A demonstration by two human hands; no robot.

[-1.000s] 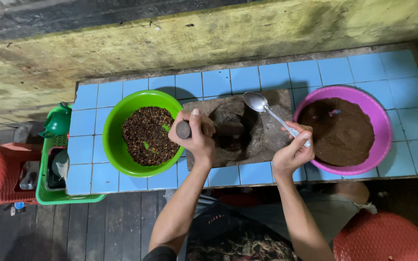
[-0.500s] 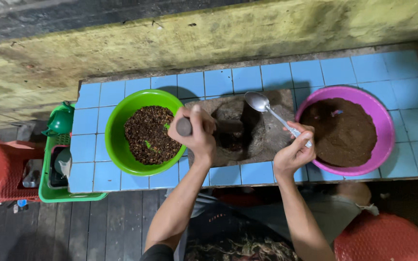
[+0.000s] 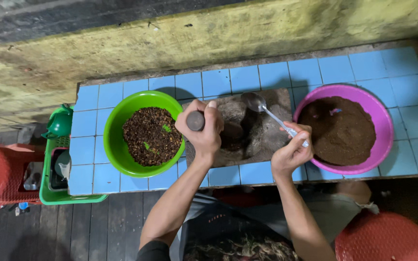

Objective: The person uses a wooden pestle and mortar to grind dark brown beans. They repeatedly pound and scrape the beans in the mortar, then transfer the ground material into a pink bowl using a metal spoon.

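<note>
My left hand (image 3: pixel 203 130) grips a dark stone pestle (image 3: pixel 195 121), which reaches down onto a flat grey grinding stone (image 3: pixel 267 133) on the blue-tiled counter (image 3: pixel 218 82). My right hand (image 3: pixel 292 149) holds a metal spoon (image 3: pixel 267 110) by its handle; its bowl hovers over the stone's far side. Left of the stone stands a green bowl (image 3: pixel 117 145) of coarse dark brown bits with a few green flecks. To the right, a purple bowl (image 3: pixel 380 121) holds fine brown powder.
A yellowed wall (image 3: pixel 194 43) runs behind the counter. A green crate (image 3: pixel 49 193) with a green teapot (image 3: pixel 60 123) and a red crate (image 3: pixel 1 174) stand at the left on the dark plank floor. A red stool (image 3: pixel 388 239) is at the lower right.
Both hands stay in nearly the same place. The pestle hand has shifted slightly over the stone, and the spoon has barely moved.
</note>
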